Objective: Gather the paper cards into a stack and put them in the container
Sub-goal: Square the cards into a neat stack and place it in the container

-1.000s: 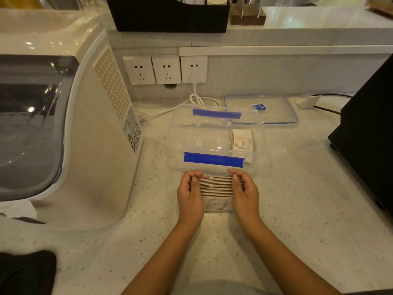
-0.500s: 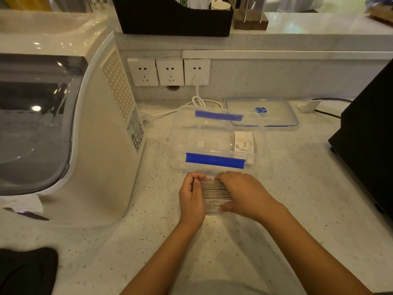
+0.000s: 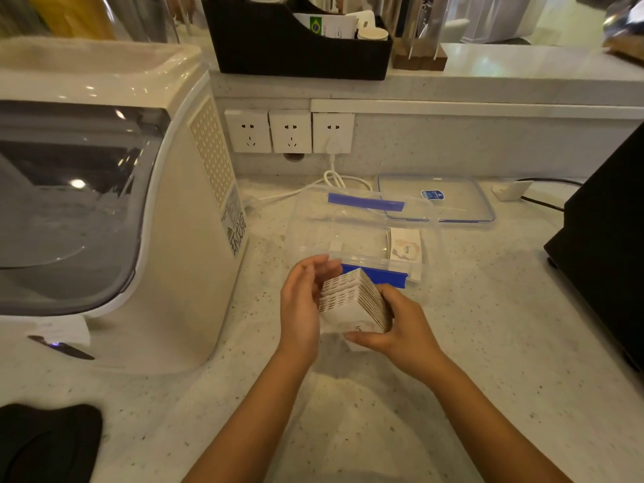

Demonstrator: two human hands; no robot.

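A thick stack of paper cards [image 3: 352, 301] sits tilted just above the counter, in front of the clear container [image 3: 313, 221] with blue clips. My right hand [image 3: 397, 329] grips the stack from the right and underneath. My left hand [image 3: 303, 301] presses flat against the stack's left side, fingers extended. The top card shows the word "love". Inside the container, at its right end, lies a smaller pile of the same cards [image 3: 406, 251].
The container's clear lid [image 3: 453, 200] lies behind it to the right. A large cream appliance [image 3: 146, 210] stands at the left, a black device [image 3: 606, 252] at the right. White cable [image 3: 331, 183] runs from wall sockets [image 3: 289, 132]. A dark object [image 3: 45, 444] lies at bottom left.
The stack has been lifted off the counter and turned on an angle. My right hand shifted from covering it to holding it underneath; my left hand opened flat against its side.
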